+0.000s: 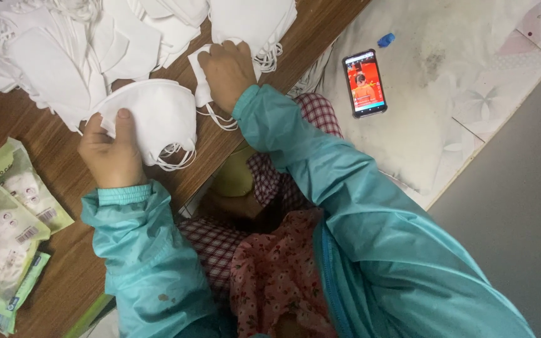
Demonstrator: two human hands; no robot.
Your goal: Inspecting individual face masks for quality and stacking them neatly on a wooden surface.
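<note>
Gripping a small stack of white masks (158,119), the left hand (113,153) has its thumb clamped on top, elastic loops dangling off the wooden table (45,134) edge. The right hand (226,69) is closed around one folded mask (200,75) beside the stack. A loose mask pile (95,37), too many to count, covers the table's far side. Three green-and-clear packets (7,219), each holding a mask, lie at left. One phone (365,82), screen lit, and one blue cap (386,40) rest on a pale mat (421,125).
</note>
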